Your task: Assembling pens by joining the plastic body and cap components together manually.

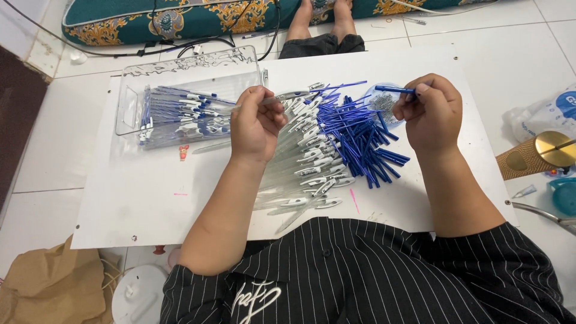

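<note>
My left hand [257, 123] grips a clear pen barrel [287, 97] that points right, above a row of several clear barrels [303, 171] laid on a white board [138, 198]. My right hand [433, 111] pinches a blue pen part [395, 90] at its fingertips, held level over a small round dish of metal springs [383, 103]. Between the hands lies a heap of blue refill tubes [354, 135]. A clear plastic bag [186, 99] at the board's far left holds several finished blue-and-white pens [180, 114].
Another person's bare feet [324, 18] rest at the board's far edge, by a teal patterned cushion [180, 18] and black cables. A brown paper bag [54, 288] and white lid [139, 294] lie near left; a gold-topped jar [540, 156] and plastic bag [549, 114] stand right.
</note>
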